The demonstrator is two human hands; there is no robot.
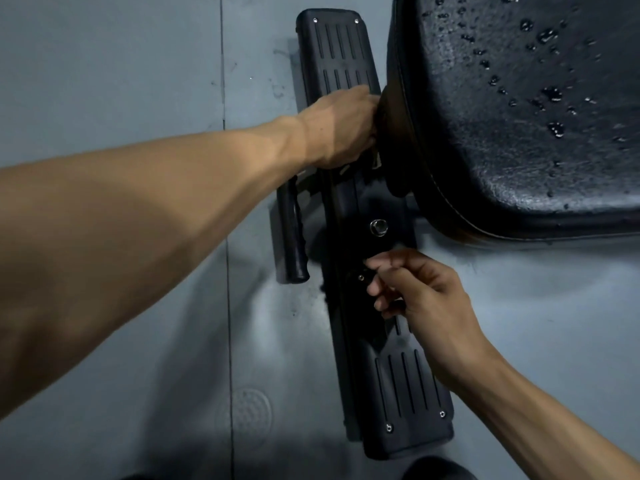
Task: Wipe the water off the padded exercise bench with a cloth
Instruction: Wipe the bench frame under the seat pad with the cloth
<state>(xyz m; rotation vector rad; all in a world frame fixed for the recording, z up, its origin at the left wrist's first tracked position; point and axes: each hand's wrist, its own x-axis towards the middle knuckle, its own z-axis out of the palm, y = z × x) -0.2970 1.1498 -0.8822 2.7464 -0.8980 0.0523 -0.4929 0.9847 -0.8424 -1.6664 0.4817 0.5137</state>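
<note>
Head view: left hand (341,128) grips bench pad (519,116) edge.

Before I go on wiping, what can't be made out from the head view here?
- Left hand: fingers hidden behind the bench pad edge; its grasp cannot be told.
- Cloth: none clearly visible; the dark mass beside that hand is unclear.
- Right hand: what its fingertips pinch is lost against the dark base bar.
- Pad: cut off at the top and right edges.

One bench (519,116), two hands (341,128) (420,294)
</note>
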